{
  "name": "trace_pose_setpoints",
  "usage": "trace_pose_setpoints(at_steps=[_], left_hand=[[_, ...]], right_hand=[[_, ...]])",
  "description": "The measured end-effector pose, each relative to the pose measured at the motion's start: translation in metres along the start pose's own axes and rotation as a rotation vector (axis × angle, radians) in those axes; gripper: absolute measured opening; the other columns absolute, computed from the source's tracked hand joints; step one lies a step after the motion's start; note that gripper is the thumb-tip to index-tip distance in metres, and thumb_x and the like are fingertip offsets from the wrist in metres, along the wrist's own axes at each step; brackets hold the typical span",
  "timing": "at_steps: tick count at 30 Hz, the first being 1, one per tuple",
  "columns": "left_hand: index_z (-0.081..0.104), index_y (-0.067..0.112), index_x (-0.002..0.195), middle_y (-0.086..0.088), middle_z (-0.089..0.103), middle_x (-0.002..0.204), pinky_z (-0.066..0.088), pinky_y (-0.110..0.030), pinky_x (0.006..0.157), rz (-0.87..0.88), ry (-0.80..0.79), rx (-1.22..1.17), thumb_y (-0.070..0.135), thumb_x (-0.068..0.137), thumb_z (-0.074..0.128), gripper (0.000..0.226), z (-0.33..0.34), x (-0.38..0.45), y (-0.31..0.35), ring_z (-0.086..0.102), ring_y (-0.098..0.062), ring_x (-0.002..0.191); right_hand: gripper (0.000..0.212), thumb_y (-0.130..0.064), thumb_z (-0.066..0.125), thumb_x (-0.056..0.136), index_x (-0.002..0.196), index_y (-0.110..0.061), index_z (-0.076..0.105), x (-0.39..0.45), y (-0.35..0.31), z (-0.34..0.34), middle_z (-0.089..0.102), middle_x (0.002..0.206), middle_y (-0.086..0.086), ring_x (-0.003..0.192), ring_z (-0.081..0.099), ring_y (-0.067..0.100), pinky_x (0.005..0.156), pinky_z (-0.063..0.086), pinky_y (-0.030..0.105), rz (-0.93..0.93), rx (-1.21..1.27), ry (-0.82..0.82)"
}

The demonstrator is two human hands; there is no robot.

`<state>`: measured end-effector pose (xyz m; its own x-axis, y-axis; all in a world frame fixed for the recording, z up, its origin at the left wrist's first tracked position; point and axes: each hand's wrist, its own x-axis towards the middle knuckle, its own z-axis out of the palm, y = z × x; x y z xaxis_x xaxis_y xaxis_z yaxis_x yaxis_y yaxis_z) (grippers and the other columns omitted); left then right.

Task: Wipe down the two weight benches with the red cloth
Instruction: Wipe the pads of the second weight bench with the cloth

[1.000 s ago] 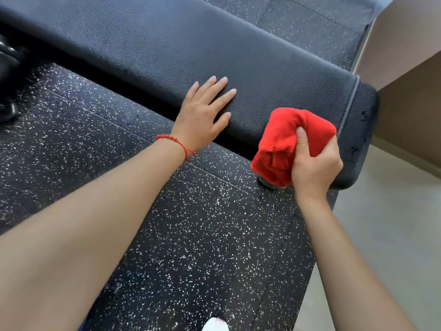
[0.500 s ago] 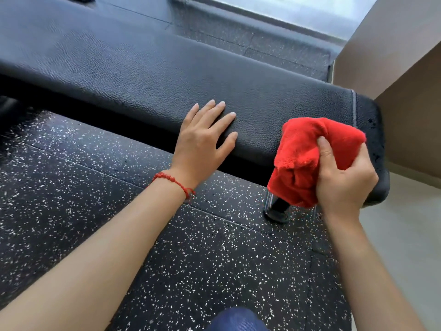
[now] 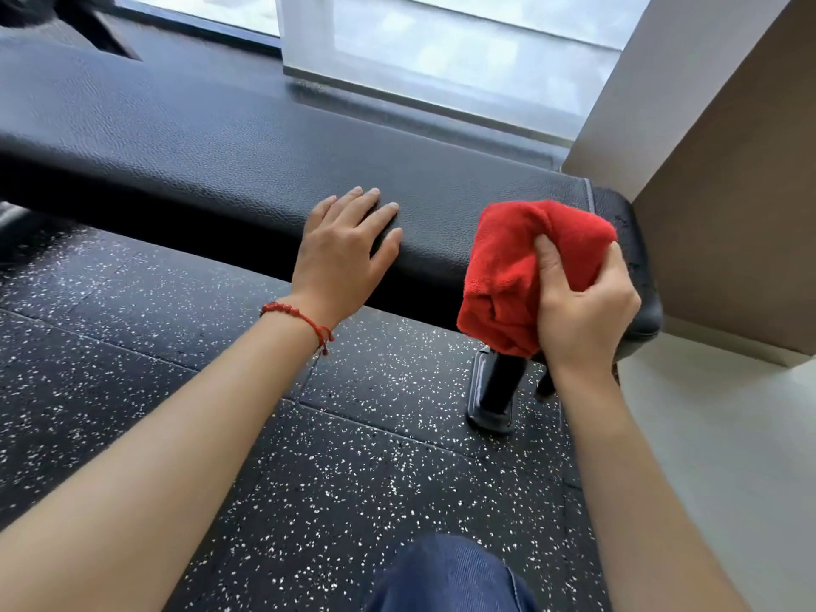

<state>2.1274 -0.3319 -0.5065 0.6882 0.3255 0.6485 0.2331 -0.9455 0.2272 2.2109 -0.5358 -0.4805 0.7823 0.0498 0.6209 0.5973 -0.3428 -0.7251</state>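
On the bench worktop [image 3: 265,170], the left hand [image 3: 342,254] lay flat and released; the right hand [image 3: 583,302] clenched the red cloth [image 3: 508,267]

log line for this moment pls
right hand grips red cloth at bench end | left hand flat on pad | wiping underway

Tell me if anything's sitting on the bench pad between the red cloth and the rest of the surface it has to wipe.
Only the open left hand, resting flat on the black padded weight bench just left of the bunched red cloth that the right hand grips. Beyond it, the pad looks bare.
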Motion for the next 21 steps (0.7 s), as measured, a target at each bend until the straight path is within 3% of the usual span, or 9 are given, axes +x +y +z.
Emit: trace_pose_setpoints(at_steps=[4,8,14,18,21], left_hand=[[0.065,0.003,0.113,-0.019,0.061,0.119,0.024,-0.037,0.102,0.008,-0.024,-0.042,0.036,0.090,0.040,0.048,-0.004,0.001,-0.004,0.053,-0.036,0.116],[0.063,0.004,0.116,-0.017,0.059,0.123,0.020,-0.042,0.105,0.021,0.046,0.015,0.036,0.091,0.041,0.046,-0.006,-0.010,-0.016,0.051,-0.034,0.118],[0.065,0.008,0.114,-0.012,0.062,0.121,0.025,-0.041,0.101,0.063,0.177,0.097,0.033,0.095,0.039,0.041,0.005,-0.014,-0.023,0.053,-0.030,0.115],[0.065,0.009,0.114,-0.011,0.062,0.121,0.027,-0.041,0.099,0.091,0.211,0.117,0.034,0.097,0.035,0.043,0.010,-0.015,-0.026,0.055,-0.029,0.114],[0.065,0.010,0.115,-0.011,0.062,0.121,0.028,-0.041,0.097,0.122,0.196,0.134,0.036,0.097,0.035,0.044,0.007,-0.014,-0.029,0.056,-0.029,0.113]], right_hand=[[0.044,-0.044,0.063,0.079,0.087,-0.001,0.058,-0.025,0.007,-0.014,0.061,0.080,0.015,0.071,0.054,0.020,0.070,0.040,0.024,-0.015,-0.015,0.046],[0.051,-0.049,0.057,0.084,0.093,0.001,0.055,-0.048,0.019,-0.016,0.059,0.083,0.018,0.076,0.053,0.020,0.074,0.042,0.029,-0.017,-0.012,0.159],[0.031,-0.034,0.057,0.087,0.099,-0.007,0.047,-0.055,0.018,0.010,0.056,0.085,0.021,0.081,0.052,0.025,0.076,0.042,0.028,-0.120,-0.028,0.305],[0.033,-0.034,0.056,0.089,0.105,-0.006,0.048,-0.056,0.010,0.024,0.052,0.098,0.006,0.089,0.054,0.022,0.086,0.040,0.021,-0.244,0.023,0.239],[0.032,-0.028,0.059,0.086,0.107,-0.004,0.049,-0.056,0.003,0.032,0.054,0.099,0.008,0.091,0.053,0.021,0.090,0.038,0.018,-0.348,0.010,0.136]])
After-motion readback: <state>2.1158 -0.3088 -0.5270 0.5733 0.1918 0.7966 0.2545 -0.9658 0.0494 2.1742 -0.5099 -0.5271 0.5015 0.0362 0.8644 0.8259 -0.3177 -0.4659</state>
